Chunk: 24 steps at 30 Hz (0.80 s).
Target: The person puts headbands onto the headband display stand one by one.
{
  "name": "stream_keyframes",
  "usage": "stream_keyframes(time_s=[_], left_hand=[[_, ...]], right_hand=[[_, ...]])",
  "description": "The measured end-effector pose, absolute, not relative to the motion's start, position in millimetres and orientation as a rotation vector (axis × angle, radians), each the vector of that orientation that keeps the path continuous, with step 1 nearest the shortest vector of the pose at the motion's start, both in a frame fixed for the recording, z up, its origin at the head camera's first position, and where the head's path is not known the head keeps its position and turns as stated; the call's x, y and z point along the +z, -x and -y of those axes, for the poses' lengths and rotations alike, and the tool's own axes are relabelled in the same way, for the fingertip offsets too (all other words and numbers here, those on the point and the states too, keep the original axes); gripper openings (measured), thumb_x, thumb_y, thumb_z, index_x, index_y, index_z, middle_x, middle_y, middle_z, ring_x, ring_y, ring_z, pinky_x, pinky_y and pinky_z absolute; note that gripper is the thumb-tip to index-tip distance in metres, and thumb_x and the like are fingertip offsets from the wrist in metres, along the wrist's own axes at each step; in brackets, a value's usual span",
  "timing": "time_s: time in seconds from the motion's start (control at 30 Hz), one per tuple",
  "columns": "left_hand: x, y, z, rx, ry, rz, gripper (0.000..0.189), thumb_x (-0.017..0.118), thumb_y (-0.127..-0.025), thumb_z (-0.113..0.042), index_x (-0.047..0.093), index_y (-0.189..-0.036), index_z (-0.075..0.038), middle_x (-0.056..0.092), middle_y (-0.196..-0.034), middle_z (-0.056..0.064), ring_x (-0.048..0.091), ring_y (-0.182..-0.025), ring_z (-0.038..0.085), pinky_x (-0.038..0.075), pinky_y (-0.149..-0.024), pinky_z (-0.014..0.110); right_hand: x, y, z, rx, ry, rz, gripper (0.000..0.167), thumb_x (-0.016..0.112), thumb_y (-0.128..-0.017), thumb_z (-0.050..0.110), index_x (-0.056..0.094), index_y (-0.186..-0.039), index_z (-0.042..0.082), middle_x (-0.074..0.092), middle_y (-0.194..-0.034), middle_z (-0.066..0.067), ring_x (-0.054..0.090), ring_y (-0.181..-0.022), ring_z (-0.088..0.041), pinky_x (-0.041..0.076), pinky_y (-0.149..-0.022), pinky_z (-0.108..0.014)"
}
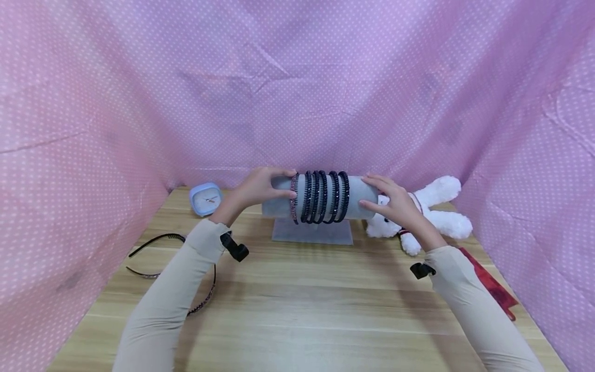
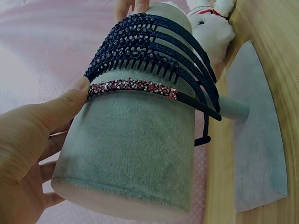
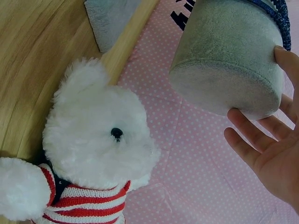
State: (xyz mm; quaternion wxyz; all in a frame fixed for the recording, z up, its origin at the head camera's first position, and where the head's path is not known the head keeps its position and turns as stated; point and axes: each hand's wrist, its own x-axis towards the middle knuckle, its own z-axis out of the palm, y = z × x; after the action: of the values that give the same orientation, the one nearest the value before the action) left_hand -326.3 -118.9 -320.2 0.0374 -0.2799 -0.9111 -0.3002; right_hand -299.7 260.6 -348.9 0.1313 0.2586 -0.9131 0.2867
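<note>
A grey plush cylindrical display stand stands at the back middle of the table, several dark beaded headbands across its roll. A pink glittery headband sits left of them. My left hand reaches round the roll's left part, thumb against the pink headband's edge; in the left wrist view its other fingers go partly behind the roll. At the roll's right end, my right hand holds the stand between thumb and fingers. The right wrist view shows that hand at the roll's bare end.
A blue clock stands at back left. Two more headbands lie on the left of the wooden table, partly behind my left sleeve. A white plush toy lies beside my right hand, with a red item nearer. Pink dotted cloth hangs around.
</note>
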Motion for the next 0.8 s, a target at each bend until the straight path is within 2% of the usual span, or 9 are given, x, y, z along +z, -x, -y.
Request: stream_keyframes(time_s=[0.47,0.8], left_hand=[[-323.1,325.8,113.9,-0.959,0.897,2.778,0.064,0.081,-0.086,-0.043,0.061,-0.142,-0.018,0.06,-0.147,0.002,0.05,-0.142,0.027,0.043,-0.116,0.047],[-325.8,325.7,111.4,-0.906,0.96,2.738,0.064,0.078,-0.09,-0.04,0.057,-0.146,-0.018,0.055,-0.151,0.006,0.05,-0.142,0.03,0.044,-0.115,0.048]], right_hand=[[-349.4,300.7,-261.2,0.837,-0.754,2.658,0.065,0.08,-0.09,0.027,0.054,-0.148,0.016,0.045,-0.157,-0.017,0.057,-0.129,-0.04,0.053,-0.099,-0.058],[-348.3,301.1,-261.9,0.841,-0.757,2.671,0.064,0.078,-0.091,0.027,0.053,-0.149,0.015,0.043,-0.159,-0.016,0.057,-0.129,-0.04,0.052,-0.101,-0.058]])
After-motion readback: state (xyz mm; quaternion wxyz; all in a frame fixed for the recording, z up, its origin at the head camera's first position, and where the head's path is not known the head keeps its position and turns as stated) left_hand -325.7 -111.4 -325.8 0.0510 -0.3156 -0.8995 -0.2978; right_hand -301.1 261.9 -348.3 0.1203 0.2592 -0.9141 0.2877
